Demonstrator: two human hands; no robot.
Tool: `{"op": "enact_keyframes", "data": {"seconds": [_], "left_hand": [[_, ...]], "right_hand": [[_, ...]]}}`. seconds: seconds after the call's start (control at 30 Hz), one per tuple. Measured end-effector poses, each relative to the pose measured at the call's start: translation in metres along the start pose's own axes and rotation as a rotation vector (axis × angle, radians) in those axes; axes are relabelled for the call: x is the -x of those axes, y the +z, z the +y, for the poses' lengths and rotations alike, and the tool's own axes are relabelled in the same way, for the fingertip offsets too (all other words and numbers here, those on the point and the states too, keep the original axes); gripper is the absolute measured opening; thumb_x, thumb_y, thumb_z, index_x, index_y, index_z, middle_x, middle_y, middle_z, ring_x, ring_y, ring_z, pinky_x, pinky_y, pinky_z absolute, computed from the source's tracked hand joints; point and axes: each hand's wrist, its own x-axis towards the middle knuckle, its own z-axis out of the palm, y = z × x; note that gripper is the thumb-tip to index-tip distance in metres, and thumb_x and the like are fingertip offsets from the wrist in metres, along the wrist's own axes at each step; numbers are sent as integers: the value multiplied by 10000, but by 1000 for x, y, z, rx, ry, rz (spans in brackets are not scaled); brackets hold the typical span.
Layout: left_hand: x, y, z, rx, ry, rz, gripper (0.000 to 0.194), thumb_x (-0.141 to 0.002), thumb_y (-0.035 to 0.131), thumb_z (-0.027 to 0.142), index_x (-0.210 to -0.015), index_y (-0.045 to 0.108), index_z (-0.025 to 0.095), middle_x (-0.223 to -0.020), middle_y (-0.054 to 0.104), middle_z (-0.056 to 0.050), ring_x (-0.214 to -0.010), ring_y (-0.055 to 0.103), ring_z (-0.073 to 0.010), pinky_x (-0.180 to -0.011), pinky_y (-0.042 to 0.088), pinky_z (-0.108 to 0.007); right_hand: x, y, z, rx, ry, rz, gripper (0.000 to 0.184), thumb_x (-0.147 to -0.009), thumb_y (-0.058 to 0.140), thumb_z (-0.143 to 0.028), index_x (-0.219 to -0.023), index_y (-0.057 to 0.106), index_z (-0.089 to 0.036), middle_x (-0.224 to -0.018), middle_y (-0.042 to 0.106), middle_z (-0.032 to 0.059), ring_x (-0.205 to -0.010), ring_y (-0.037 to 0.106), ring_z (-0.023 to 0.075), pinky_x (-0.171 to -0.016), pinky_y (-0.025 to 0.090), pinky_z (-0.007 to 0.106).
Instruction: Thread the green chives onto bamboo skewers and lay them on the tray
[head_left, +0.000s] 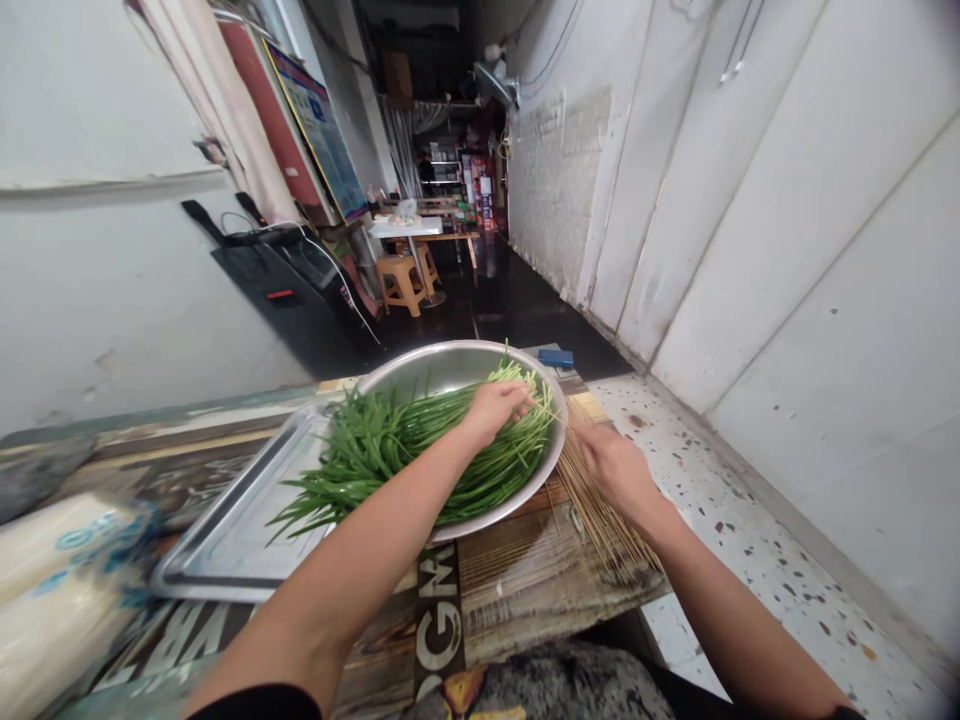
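A wide metal bowl point(457, 362) holds a heap of garlic chives point(375, 440), with their leafy tips to the left and pale cut ends to the right. Over the pale ends, my left hand point(499, 408) is closed, its fingertips pinched on a few stalks. My right hand point(616, 468), slightly blurred, is closed just right of the bowl's rim. A thin bamboo skewer seems to run from its fingers toward my left hand. Beneath and beside that hand lies a loose spread of bamboo skewers point(600, 525) on the wooden table point(510, 590).
A metal tray point(217, 545) sits left of the bowl, with chive tips overhanging it. A plastic-wrapped pale package point(67, 600) lies at the table's left. Behind the bowl is a small blue object point(556, 357). Farther back stand stools point(401, 283) and a white table point(409, 228).
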Motion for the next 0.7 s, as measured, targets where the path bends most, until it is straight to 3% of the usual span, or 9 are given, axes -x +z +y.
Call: {"op": "enact_keyframes", "data": {"seconds": [0.13, 0.33, 0.47, 0.7], "left_hand": [[0, 1, 0, 11, -21, -3, 136, -776, 687, 225, -793, 703, 91, -713, 681, -54, -534, 531, -75, -500, 399, -201], [1, 2, 2, 30, -32, 45, 146, -772, 672, 170, -884, 707, 83, -642, 640, -22, -473, 470, -53, -442, 329, -180], [1, 2, 2, 45, -44, 57, 198, -752, 696, 168, -928, 707, 79, -631, 630, -18, -465, 459, -50, -429, 303, -178], [0, 4, 1, 73, -42, 87, 138, -738, 691, 139, -862, 707, 80, -642, 653, -30, -486, 500, -62, -470, 366, -191]], "right_hand": [[-3, 3, -3, 6, -42, 29, 464, -938, 377, -161, -1360, 548, -254, -1020, 698, 73, -798, 644, 169, -665, 445, 230], [-4, 5, -8, 38, 11, 129, 394, -953, 410, -219, -1277, 621, -293, -959, 676, 59, -763, 631, 163, -614, 427, 222], [-5, 4, -7, -5, 25, 123, 422, -962, 404, -199, -1331, 576, -308, -1020, 709, 50, -837, 644, 164, -653, 431, 211], [-8, 8, -7, -32, 14, 65, 445, -969, 381, -187, -1374, 535, -292, -1091, 721, 59, -868, 667, 173, -696, 449, 226]]}}
